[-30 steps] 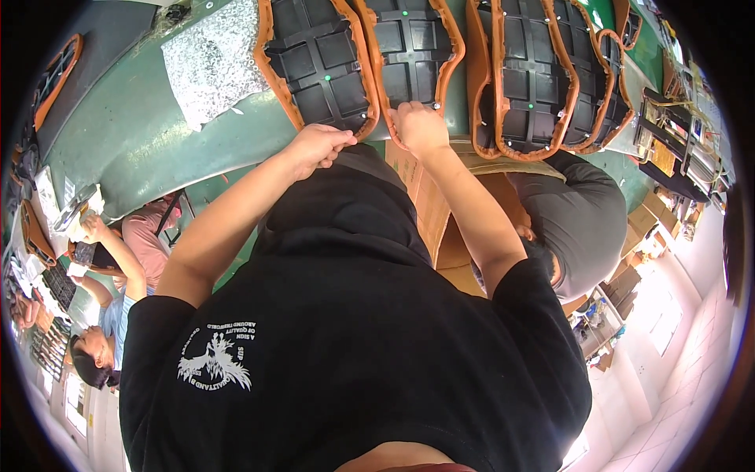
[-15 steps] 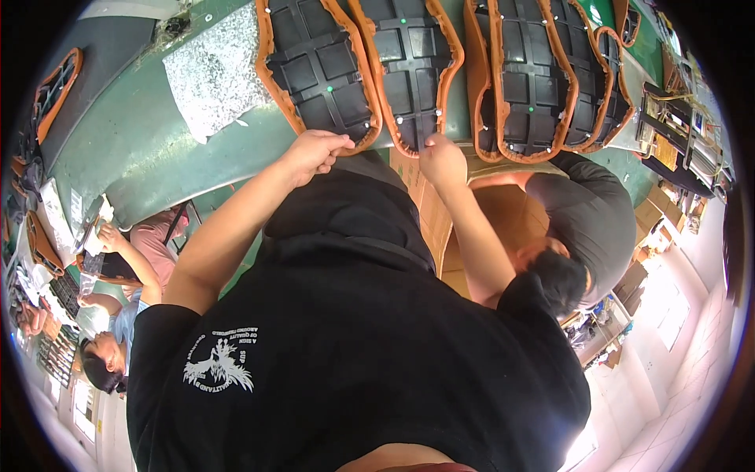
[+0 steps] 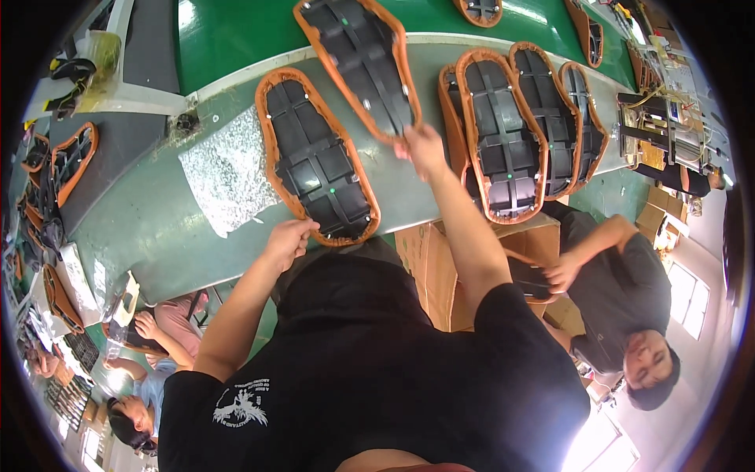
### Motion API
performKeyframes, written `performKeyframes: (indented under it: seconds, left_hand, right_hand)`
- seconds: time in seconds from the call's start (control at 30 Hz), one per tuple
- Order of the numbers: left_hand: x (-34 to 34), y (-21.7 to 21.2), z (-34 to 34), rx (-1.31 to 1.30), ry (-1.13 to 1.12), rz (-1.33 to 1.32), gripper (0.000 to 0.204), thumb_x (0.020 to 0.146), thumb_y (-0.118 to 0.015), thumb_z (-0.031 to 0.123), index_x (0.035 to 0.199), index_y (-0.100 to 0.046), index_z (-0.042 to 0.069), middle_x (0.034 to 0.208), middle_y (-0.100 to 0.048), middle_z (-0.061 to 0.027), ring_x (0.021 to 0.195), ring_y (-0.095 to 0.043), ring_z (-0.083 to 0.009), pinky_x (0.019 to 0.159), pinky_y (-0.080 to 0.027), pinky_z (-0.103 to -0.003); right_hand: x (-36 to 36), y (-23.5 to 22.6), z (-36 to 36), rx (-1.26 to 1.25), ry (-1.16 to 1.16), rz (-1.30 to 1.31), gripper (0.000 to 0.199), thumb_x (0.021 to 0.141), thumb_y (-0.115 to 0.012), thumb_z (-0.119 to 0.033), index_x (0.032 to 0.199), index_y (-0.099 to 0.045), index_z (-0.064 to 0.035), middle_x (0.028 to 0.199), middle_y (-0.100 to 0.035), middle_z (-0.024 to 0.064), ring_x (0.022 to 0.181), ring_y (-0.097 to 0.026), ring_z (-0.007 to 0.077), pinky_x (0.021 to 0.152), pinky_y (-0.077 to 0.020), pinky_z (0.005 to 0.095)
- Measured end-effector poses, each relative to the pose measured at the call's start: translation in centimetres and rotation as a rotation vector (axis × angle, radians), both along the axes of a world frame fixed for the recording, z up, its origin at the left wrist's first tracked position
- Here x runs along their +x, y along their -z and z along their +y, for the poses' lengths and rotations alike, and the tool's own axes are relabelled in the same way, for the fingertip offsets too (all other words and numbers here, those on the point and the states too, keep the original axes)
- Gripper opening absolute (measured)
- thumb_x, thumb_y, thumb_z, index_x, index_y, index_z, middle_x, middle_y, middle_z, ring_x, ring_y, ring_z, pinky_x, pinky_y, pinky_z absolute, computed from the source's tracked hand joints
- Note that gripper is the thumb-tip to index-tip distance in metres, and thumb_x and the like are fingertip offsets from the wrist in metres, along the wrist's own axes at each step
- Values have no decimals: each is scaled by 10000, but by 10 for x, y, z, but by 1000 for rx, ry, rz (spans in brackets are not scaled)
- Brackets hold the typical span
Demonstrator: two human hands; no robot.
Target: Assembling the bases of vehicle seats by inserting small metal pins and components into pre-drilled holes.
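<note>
Two long padded panels with black ribbed backs and orange-brown edging are under my hands. My left hand point(image 3: 291, 245) is closed, its fingertips pinching the near rim of the left padded panel point(image 3: 316, 161), which lies ribbed side up on the table. My right hand point(image 3: 425, 151) grips the near end of the right padded panel point(image 3: 363, 59). That one slants up and left, its far part reaching over the table's far edge. White dots and a green dot mark the ribbed backs. My right fingers partly cover the panel's tip.
Several similar panels point(image 3: 503, 138) lean together at the right of the green table point(image 3: 173, 252). A speckled white sheet point(image 3: 228, 173) lies at left. Beyond runs a green surface point(image 3: 236, 35) with more panels. An open cardboard box point(image 3: 429, 263) and a co-worker point(image 3: 621, 275) are at right.
My right hand has pushed its panel away and tilted it leftward, apart from the left panel. My left hand stays at the left panel's near end. The co-worker at right has turned and lifted their head.
</note>
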State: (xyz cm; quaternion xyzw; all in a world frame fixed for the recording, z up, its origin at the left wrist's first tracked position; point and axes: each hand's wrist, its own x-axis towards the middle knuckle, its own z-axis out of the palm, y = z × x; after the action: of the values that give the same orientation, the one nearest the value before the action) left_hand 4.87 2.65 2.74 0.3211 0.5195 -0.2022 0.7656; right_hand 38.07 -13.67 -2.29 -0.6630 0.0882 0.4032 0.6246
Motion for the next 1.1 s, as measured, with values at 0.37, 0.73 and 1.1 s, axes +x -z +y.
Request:
performKeyframes:
  seconds: [0.37, 0.73, 1.1]
  left_hand:
    - [-2, 5, 4, -21, -56, 11, 177, 962, -659, 219, 918, -689, 51, 677, -450, 56, 532, -376, -65, 472, -280, -249]
    - [0, -4, 17, 672, 453, 117, 602, 882, -680, 591, 654, -694, 34, 685, -647, -104, 555, -584, -228, 554, -460, -370]
    - [7, 19, 36, 1100, 911, 42, 682, 844, -678, 612, 717, -683, -58, 775, -688, -248, 798, -689, -418, 749, -533, -486]
  right_hand:
    - [97, -117, 77, -664, -333, -1703, 286, 824, -700, -182, 1075, -714, -46, 1118, -698, 190, 1123, -632, 358, 998, -500, 432]
    - [164, -157, -130, -1244, -633, -980, 534, 869, -701, -350, 1283, -610, -25, 1151, -690, 261, 1098, -655, 411, 952, -522, 470]
    - [121, -195, -147, -1260, -617, -1159, 337, 829, -625, -170, 1148, -681, -81, 1016, -711, 249, 1011, -670, 433, 890, -528, 508]
